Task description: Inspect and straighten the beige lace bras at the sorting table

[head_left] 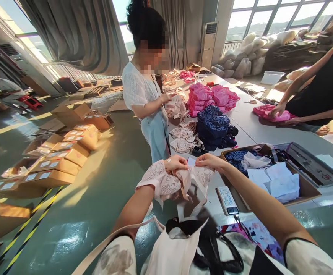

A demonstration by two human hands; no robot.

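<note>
A: What do your hands have right now, and where is it?

B: Your left hand (176,163) pinches a pale pink lace garment (169,185) between thumb and fingers, and your right hand (210,161) pinches it nearby, fingertips close together. It hangs before you at the near left edge of the table (249,124), partly draped over your left wrist

A: How should you handle cloth like that?

B: Lace this fine probably snags easily, so use your finger pads, not your nails, and favour the firmer edge over the patterned cup. Ease your hands apart only until the slack goes, pulling evenly on both sides, so that neither cup twists. Shake the part on your wrist free before you turn the piece

A: Anything close by to mind?

B: Yes, the white device (227,200) lies to the right, just beside the cardboard carton (309,188). Lift the dangling ends a little, so that they don't drag across it
</note>
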